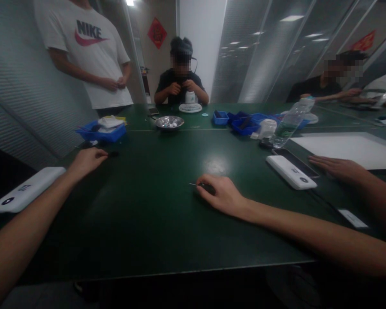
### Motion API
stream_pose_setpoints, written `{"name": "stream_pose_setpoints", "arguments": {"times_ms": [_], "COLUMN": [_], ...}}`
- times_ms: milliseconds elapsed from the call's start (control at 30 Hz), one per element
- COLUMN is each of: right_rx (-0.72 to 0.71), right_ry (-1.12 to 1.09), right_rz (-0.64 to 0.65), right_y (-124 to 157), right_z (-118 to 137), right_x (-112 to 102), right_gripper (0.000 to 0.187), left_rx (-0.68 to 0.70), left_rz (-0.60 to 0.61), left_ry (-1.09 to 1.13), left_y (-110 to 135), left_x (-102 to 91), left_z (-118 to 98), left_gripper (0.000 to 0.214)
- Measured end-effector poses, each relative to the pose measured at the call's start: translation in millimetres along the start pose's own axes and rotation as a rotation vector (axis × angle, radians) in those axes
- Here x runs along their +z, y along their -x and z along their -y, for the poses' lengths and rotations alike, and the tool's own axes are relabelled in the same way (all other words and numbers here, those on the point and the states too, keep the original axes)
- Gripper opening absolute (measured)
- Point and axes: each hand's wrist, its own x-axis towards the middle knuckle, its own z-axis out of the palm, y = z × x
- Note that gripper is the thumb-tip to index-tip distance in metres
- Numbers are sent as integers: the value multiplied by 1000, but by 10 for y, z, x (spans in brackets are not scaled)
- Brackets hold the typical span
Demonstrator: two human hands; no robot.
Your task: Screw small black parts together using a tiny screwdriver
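My left hand (89, 162) is stretched out on the left side of the green table (141, 206), with thumb and fingertips closed on a small dark, flat piece (113, 154). What this piece is cannot be made out. Near the middle of the table rests my right hand (221, 194), its fingers curled round a slim tool whose thin metal tip (192, 184) sticks out to the left. The tool's handle is mostly hidden in the grip. The two hands are well apart.
White power banks lie at left (28, 189) and right (291, 171), the right one beside a phone (296, 162). Another person's hand (341, 167) rests near it. Further back are blue trays (107, 136), a metal bowl (169, 123) and a tilted plastic bottle (291, 122).
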Motion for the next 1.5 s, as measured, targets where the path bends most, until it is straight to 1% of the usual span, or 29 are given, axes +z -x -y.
{"name": "stream_pose_setpoints", "arguments": {"times_ms": [100,200,267,333,433,533,600,767,900,1000,1233,1400,1500], "right_rx": [-4,-7,-2,4,6,-3,-6,-3,-8,-12,-13,-8,-13], "right_ry": [-3,-1,4,11,21,9,4,33,27,25,15,21,23], "right_rz": [-5,-8,-6,3,3,6,11,0,1,3,12,19,16], "right_y": [0,-2,-4,-6,-7,-2,1,-2,-8,-11,-5,-5,-5], "right_z": [1,5,11,15,18,17,14,-10,-10,12,27,27,25], "right_x": [3,11,14,14,9,4,8,37,34,18,9,6,11], "right_gripper": [24,24,23,23,23,23,23,23,24,23,23,23,23], "left_rx": [-5,-51,-75,-78,-121,-205,-230,-213,-214,-200,-188,-186,-217], "left_rz": [79,115,80,15,-37,-53,-62,-70,-28,-21,-70,-140,-116], "left_ry": [-129,-144,-151,-146,-58,93,163,132,130,131,128,125,157], "left_y": [6,47,85,117,123,91,79,145,185,168,144,153,160], "left_x": [-22,-53,-77,-103,-131,-111,-75,-14,6,41,105,88,77], "left_z": [-31,-104,-139,-159,-188,-237,-282,-460,-568,-555,-466,-457,-452], "left_gripper": [24,25,26,28,32,39,43,43,36,37,40,41,41]}}
